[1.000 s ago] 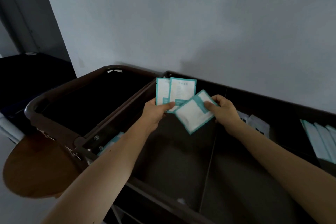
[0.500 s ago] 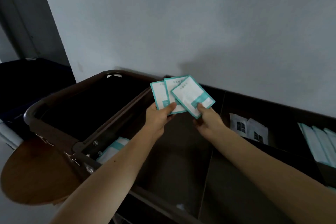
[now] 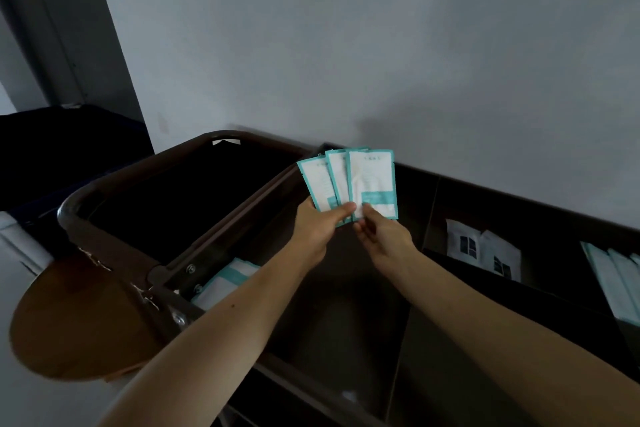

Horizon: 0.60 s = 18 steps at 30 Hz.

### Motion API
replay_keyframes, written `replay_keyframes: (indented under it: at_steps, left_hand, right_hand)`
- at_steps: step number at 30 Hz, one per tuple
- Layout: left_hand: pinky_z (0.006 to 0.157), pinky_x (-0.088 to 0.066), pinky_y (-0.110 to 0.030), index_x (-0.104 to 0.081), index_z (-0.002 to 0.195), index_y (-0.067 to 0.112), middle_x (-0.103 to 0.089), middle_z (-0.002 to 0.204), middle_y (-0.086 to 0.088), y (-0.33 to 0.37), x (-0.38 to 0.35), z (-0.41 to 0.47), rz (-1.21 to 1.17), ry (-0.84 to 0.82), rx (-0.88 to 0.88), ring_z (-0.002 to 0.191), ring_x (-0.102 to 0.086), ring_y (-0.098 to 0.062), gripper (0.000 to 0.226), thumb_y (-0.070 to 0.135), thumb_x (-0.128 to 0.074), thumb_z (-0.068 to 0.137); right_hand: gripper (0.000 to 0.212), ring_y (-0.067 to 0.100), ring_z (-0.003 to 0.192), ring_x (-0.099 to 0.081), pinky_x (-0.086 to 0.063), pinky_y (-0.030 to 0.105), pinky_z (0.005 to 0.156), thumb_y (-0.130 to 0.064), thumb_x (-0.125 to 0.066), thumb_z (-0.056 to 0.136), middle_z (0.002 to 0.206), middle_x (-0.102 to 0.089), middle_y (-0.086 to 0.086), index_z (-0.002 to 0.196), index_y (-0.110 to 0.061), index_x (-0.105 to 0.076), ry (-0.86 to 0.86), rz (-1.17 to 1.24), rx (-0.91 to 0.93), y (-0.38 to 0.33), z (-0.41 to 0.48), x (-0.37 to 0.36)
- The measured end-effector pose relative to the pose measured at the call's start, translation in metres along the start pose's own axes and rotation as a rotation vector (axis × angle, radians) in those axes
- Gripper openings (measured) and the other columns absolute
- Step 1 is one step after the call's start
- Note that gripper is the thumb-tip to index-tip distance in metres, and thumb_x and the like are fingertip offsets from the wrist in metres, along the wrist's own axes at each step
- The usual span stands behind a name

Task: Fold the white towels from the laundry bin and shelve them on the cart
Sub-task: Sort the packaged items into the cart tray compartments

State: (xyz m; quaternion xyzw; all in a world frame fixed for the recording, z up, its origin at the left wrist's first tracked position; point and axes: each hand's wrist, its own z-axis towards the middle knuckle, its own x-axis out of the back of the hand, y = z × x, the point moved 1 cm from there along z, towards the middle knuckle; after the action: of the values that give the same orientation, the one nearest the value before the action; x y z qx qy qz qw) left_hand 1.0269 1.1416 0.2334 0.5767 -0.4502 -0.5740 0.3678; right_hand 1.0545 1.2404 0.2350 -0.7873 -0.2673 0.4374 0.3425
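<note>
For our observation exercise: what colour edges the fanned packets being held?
The packets have teal borders around white centres; head view.

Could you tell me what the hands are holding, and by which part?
Three teal-edged packets, fanned out. The left hand pinches their lower ends, thumb in front; the right hand pinches the bottom edge of the front packet.

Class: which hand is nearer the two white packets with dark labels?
Right. The right hand sits to the left of the white packets; the left hand is farther left, beyond it, holding the fanned teal-edged sachets.
</note>
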Motion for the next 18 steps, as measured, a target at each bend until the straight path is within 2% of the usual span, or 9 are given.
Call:
replay_keyframes:
  at_steps: [3,5,7,10,13,18]
  left_hand:
    - [0.077,-0.055,-0.025,-0.057,0.114,0.006,-0.064,0.108,-0.005,0.001,0.0,-0.002,0.058,0.019,-0.034,0.09,-0.065,-0.016,0.039,-0.008,-0.066,0.079]
    - [0.076,-0.056,-0.026,-0.058,0.115,0.007,-0.065,0.109,-0.006,0.002,0.0,-0.003,0.092,0.013,-0.036,0.091,-0.065,-0.017,0.04,-0.007,-0.068,0.079]
    - [0.076,-0.056,-0.026,-0.058,0.112,0.011,-0.065,0.108,-0.005,0.004,0.001,-0.005,0.127,-0.009,-0.046,0.09,-0.065,-0.015,0.038,-0.004,-0.068,0.079]
    - [0.079,-0.057,-0.029,-0.058,0.11,0.015,-0.066,0.11,-0.005,0.008,0.003,-0.01,0.174,-0.081,-0.068,0.093,-0.066,-0.015,0.035,-0.001,-0.067,0.081]
    - [0.083,-0.057,-0.033,-0.057,0.114,0.016,-0.066,0.112,-0.005,0.014,-0.001,-0.018,0.203,-0.17,-0.076,0.098,-0.066,-0.016,0.036,0.001,-0.065,0.083]
    - [0.086,-0.055,-0.033,-0.058,0.11,0.022,-0.066,0.114,-0.002,0.027,-0.024,-0.035,0.295,-0.233,-0.141,0.101,-0.066,-0.014,0.034,0.002,-0.066,0.083]
  right_hand:
    - [0.035,0.014,0.073,-0.061,-0.05,0.021,0.052,-0.006,-0.066,0.084,0.096,-0.064,0.01,0.117,-0.003,-0.053,0.022,-0.107,0.02,0.0,0.003,0.006]
    - [0.046,0.017,0.079,-0.062,-0.047,0.024,0.058,-0.01,-0.069,0.082,0.108,-0.063,0.012,0.123,-0.007,-0.047,0.073,-0.168,0.083,-0.004,0.007,0.01]
    - [0.04,0.019,0.081,-0.064,-0.049,0.026,0.061,-0.014,-0.068,0.083,0.108,-0.063,0.012,0.118,-0.01,-0.049,0.073,-0.209,0.153,-0.014,0.009,0.013]
    - [0.017,0.02,0.083,-0.066,-0.055,0.03,0.067,-0.018,-0.065,0.086,0.102,-0.067,0.01,0.101,-0.012,-0.059,-0.082,-0.268,0.189,-0.03,0.004,0.015]
    - [0.022,0.023,0.087,-0.068,-0.057,0.036,0.073,-0.018,-0.066,0.085,0.102,-0.068,0.011,0.105,-0.012,-0.061,-0.119,-0.398,0.271,-0.043,-0.001,0.022]
    - [0.016,0.02,0.084,-0.068,-0.058,0.039,0.072,-0.021,-0.064,0.087,0.099,-0.069,0.006,0.101,-0.016,-0.058,-0.031,-0.381,0.385,-0.063,-0.017,0.046]
